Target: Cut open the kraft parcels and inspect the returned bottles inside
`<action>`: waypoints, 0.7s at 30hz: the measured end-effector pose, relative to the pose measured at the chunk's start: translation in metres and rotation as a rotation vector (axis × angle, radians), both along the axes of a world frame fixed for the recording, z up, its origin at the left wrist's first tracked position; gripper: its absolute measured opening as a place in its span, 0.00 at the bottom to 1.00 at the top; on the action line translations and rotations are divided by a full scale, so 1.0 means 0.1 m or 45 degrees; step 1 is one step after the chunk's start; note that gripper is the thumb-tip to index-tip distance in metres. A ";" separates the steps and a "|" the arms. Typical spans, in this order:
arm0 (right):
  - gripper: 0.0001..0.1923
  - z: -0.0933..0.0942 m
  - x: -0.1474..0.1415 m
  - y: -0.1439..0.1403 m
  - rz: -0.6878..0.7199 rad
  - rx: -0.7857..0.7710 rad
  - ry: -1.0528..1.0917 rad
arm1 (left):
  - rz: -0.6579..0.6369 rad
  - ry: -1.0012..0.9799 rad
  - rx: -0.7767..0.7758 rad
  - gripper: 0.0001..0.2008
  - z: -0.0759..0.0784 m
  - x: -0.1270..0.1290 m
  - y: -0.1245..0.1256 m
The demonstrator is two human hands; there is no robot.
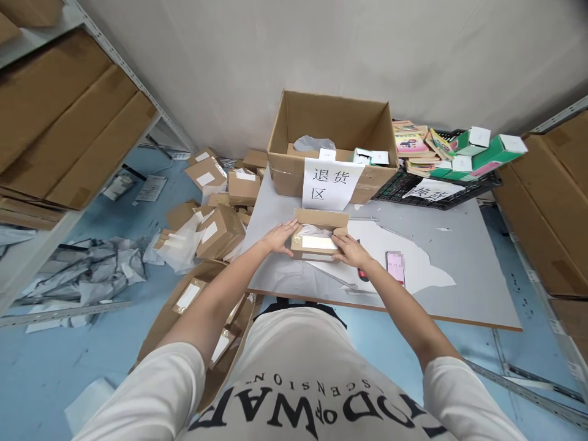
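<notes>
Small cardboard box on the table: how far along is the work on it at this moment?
Done: the small box sits on the table with its lid flap up and a plastic-wrapped item inside. In hand: the left hand and right hand grip its two ends. Left: similar boxes lie piled on the floor beside the table; their state is unclear.

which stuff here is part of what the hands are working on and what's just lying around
In hand:
- small cardboard box, lid flap up
- left hand on its left end
- right hand on its right end
- table under it

Lying about:
- phone
- big open carton with paper sign
- black crate of books
- boxes on floor
</notes>
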State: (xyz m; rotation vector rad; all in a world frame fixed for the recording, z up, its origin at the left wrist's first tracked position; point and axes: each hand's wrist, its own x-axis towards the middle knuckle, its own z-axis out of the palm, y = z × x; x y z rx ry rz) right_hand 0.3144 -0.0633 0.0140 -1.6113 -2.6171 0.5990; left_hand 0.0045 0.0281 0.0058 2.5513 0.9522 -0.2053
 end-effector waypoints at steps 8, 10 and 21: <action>0.29 0.03 -0.21 0.10 -0.213 -0.170 -0.032 | 0.033 0.023 -0.026 0.56 -0.06 0.00 0.00; 0.26 0.07 -0.25 0.08 -0.206 -0.157 -0.096 | 0.033 0.020 -0.032 0.55 -0.08 0.00 -0.02; 0.06 0.18 -0.43 -0.18 -0.189 0.041 -0.312 | 0.091 0.030 0.015 0.52 -0.07 -0.02 -0.09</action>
